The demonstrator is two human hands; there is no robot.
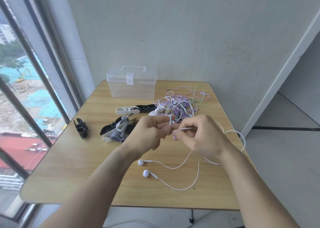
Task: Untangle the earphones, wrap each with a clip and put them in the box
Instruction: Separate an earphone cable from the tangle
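White earphone (180, 167) is free of the pile: two buds lie on the table (69, 167) near the front edge, cord looping back up to the hands. Left hand (150, 134) holds the cord, a turn of it looped over a raised finger; right hand (195, 134) pinches the cord just beside it, feeding the wrap. So judged stage: first earphone untangled, coiling begun, no clip on it yet. Tangle (181, 104) of purple, white, green and black cords sits behind the hands, right of centre, not sorted. Clips (119, 129), black, grey and white, lie scattered left of the tangle and behind the left hand, one black clip (81, 128) apart further left; none seen around a cord. Box (132, 83), clear plastic, stands at the back of the table, lid latched shut, looks empty. Left to do: nearly all — finish coil, clip, open box, repeat for the rest.
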